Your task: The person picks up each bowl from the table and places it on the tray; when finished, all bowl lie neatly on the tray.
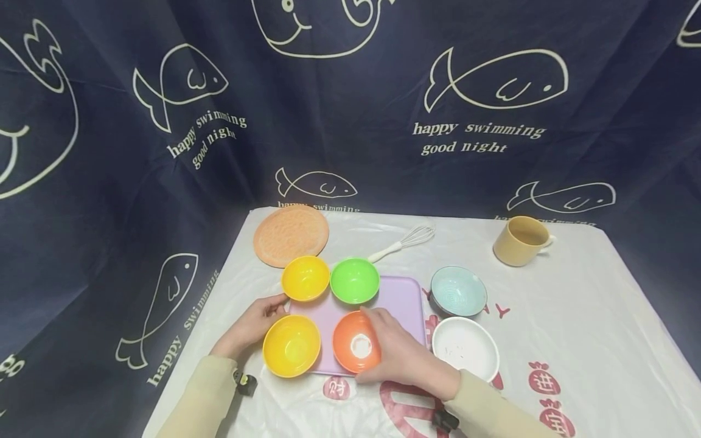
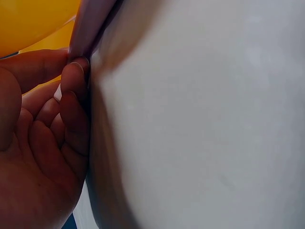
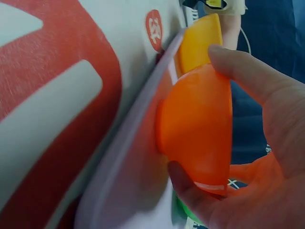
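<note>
A purple tray (image 1: 402,307) lies on the covered table, with its left edge pinched between the thumb and fingers of my left hand (image 1: 254,322). In the left wrist view that pinch at the tray rim (image 2: 90,28) shows close up. My right hand (image 1: 402,359) grips an orange bowl (image 1: 347,344) at the tray's front middle, thumb at the near rim and fingers round the far side. Left of it stands a yellow bowl (image 1: 291,345), partly over the tray's front left corner. Behind them are another yellow bowl (image 1: 305,278) and a green bowl (image 1: 355,280), side by side.
To the right of the tray stand a light blue bowl (image 1: 458,291) and a white bowl (image 1: 465,350). A tan mug (image 1: 517,242) is farther back on the right. Behind the tray lie a whisk (image 1: 402,243) and a round orange mat (image 1: 290,236). Dark curtains hang round the table.
</note>
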The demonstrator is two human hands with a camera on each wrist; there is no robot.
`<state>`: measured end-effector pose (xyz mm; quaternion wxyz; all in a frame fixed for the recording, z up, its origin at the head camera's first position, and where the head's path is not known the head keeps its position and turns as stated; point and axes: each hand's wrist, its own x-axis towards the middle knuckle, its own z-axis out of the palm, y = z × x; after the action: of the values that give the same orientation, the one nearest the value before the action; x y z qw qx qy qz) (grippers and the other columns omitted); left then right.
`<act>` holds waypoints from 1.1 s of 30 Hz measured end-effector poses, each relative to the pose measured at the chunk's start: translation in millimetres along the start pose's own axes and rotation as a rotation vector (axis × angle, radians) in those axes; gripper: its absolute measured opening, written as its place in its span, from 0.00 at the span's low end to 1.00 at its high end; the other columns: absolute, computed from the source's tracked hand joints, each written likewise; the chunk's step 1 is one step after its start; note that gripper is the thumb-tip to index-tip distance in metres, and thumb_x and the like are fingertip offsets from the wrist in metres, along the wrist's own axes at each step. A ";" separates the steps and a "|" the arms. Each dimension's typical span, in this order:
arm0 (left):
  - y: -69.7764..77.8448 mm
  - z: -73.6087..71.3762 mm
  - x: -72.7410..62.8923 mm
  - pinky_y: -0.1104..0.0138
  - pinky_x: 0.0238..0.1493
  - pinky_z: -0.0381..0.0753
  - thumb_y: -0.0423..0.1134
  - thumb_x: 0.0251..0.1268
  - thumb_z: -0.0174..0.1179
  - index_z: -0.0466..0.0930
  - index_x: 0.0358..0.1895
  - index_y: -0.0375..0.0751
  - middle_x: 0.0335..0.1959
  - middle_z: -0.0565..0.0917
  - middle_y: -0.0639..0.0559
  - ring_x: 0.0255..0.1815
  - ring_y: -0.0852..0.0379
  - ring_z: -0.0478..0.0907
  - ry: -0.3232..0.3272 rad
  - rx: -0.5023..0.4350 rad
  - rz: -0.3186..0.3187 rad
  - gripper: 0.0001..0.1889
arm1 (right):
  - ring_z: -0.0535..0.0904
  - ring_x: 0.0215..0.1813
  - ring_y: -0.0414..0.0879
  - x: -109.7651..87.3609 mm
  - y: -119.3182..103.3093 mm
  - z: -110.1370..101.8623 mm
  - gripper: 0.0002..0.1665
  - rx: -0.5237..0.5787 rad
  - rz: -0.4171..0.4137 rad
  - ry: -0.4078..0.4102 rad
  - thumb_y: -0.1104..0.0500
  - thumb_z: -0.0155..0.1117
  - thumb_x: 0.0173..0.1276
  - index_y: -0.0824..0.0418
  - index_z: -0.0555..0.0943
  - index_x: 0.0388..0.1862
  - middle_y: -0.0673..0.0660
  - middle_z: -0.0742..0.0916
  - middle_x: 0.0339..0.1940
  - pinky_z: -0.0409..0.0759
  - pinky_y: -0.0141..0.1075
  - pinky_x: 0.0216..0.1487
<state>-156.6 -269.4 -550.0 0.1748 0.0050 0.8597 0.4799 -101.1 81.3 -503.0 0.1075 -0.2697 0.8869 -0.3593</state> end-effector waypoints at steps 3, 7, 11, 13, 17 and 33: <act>0.9 0.8 0.1 0.40 0.77 0.57 0.38 0.78 0.59 0.73 0.76 0.46 0.73 0.75 0.46 0.79 0.40 0.61 -0.006 -0.006 -0.002 0.26 | 0.72 0.68 0.54 0.6 -0.7 3.9 0.76 0.013 0.004 -0.012 0.45 0.90 0.39 0.70 0.58 0.82 0.64 0.72 0.71 0.74 0.54 0.70; -0.6 -0.1 0.1 0.40 0.77 0.58 0.36 0.77 0.59 0.73 0.76 0.44 0.68 0.80 0.46 0.77 0.40 0.65 -0.009 -0.014 0.015 0.26 | 0.70 0.71 0.55 1.8 -3.7 8.1 0.78 0.037 0.015 -0.034 0.44 0.91 0.40 0.67 0.56 0.83 0.64 0.70 0.74 0.72 0.54 0.72; -3.3 0.6 0.7 0.40 0.77 0.58 0.37 0.77 0.60 0.73 0.76 0.44 0.62 0.83 0.48 0.75 0.41 0.68 0.000 -0.008 -0.003 0.26 | 0.70 0.71 0.56 3.5 -8.6 11.3 0.79 0.049 0.010 -0.051 0.42 0.91 0.39 0.66 0.55 0.84 0.64 0.69 0.75 0.71 0.55 0.72; -3.6 1.5 0.6 0.40 0.77 0.58 0.37 0.77 0.59 0.73 0.76 0.45 0.67 0.81 0.47 0.78 0.40 0.65 0.004 -0.001 -0.013 0.26 | 0.71 0.70 0.56 4.2 -10.4 12.5 0.79 0.039 0.001 -0.051 0.41 0.91 0.39 0.67 0.56 0.83 0.64 0.70 0.74 0.72 0.55 0.72; -3.2 3.1 0.8 0.40 0.77 0.57 0.37 0.77 0.59 0.74 0.76 0.45 0.71 0.78 0.46 0.79 0.40 0.62 0.004 0.007 -0.014 0.26 | 0.71 0.70 0.56 4.1 -11.0 14.5 0.79 0.013 -0.006 -0.047 0.40 0.91 0.39 0.67 0.56 0.83 0.64 0.70 0.74 0.72 0.54 0.72; -3.1 2.8 2.6 0.42 0.76 0.64 0.37 0.76 0.61 0.73 0.76 0.45 0.39 0.84 0.49 0.60 0.47 0.74 -0.001 0.003 -0.016 0.27 | 0.73 0.70 0.54 -37.2 4.8 -24.2 0.78 -0.032 0.012 0.096 0.34 0.89 0.41 0.61 0.58 0.84 0.61 0.73 0.74 0.74 0.55 0.71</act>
<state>-157.7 -268.3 -554.7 0.1791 -0.0012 0.8604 0.4772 -81.4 118.8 -489.1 0.0629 -0.2484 0.8982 -0.3571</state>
